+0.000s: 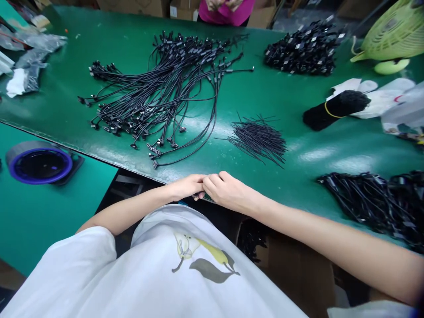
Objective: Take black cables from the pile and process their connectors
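Observation:
My left hand (pixel 186 186) and my right hand (pixel 228 191) meet at the near edge of the green table (pixel 281 101), fingers curled and pressed together. Something small and dark shows between the fingertips, too hidden to name. Beyond the hands, a loose pile of thin black ties (pixel 258 139) lies on the table. A large spread of black cables with connectors (pixel 159 97) lies further left.
A bundled heap of black cables (pixel 380 203) lies at the right, another heap (pixel 303 48) at the far right. A black tie bundle with a yellow band (pixel 334 109) rests on white bags. A blue-rimmed tape roll (pixel 39 163) lies left. A person in pink (pixel 227 11) stands opposite.

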`<state>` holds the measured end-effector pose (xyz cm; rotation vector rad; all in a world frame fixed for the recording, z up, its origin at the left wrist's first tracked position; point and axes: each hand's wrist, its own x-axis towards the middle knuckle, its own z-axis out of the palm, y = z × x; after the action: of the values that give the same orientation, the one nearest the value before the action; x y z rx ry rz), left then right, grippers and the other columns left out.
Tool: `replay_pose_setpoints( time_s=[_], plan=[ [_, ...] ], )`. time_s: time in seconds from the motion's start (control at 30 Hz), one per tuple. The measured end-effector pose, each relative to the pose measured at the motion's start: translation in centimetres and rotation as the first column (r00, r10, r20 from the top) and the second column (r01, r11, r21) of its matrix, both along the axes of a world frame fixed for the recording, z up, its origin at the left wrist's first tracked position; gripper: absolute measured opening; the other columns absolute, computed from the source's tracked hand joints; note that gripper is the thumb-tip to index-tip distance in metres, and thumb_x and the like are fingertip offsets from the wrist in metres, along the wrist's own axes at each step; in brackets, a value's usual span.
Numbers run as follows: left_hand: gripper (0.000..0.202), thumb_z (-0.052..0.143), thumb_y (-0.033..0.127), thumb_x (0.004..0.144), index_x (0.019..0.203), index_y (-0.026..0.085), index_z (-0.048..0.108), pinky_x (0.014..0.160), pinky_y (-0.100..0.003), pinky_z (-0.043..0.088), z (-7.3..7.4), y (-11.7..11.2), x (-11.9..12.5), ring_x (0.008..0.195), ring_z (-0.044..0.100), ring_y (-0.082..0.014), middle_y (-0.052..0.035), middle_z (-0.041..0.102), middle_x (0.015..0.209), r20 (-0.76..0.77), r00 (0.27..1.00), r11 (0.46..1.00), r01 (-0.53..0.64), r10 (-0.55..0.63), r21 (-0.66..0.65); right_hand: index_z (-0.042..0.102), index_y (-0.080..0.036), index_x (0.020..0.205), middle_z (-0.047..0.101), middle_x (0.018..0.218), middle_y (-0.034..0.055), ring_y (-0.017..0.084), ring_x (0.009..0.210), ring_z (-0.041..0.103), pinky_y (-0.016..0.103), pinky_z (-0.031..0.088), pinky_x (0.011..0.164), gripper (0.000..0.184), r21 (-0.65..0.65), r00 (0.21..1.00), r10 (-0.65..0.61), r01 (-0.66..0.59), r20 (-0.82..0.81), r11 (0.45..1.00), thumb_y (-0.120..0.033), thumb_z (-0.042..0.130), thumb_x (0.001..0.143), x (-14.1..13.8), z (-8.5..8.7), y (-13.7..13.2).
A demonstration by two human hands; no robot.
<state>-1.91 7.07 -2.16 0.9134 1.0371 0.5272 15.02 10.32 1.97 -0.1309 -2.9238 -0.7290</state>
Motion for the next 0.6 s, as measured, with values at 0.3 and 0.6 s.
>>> replay_pose_setpoints(
  time_s=[0.3,0.6],
  plan=[
    [0.035,0.049,0.016,0.083,0.115,0.017,0.062,0.106,-0.032,0.037,1.3,1.6,0.9,0.119,0.051,-0.0202,-0.0049,0.064,0.117,0.050,0.940,0.880,-0.332,0.336,0.340,0.061,-0.015,0.077,0.062,0.073,0.0067,0.016,0.061,0.050,0.028,0.028,0.054,0.023,-0.610,0.857,-0.507,0.353,-0.093,0.709,-0.019,0.043,0.092,-1.7,-0.6,3.2],
    [0.052,0.042,0.057,0.092,0.081,0.017,0.073,0.094,-0.033,0.042,0.9,0.7,-1.6,0.095,0.055,-0.0202,-0.0083,0.060,0.094,-0.157,0.933,0.735,-0.143,0.323,0.663,0.057,-0.019,0.069,0.058,0.068,0.0016,0.014,0.063,0.052,0.026,0.034,0.059,0.028,-0.893,0.608,-0.743,0.120,-0.279,0.433,-0.026,0.044,0.092,-1.9,-1.7,2.8]
  ],
)
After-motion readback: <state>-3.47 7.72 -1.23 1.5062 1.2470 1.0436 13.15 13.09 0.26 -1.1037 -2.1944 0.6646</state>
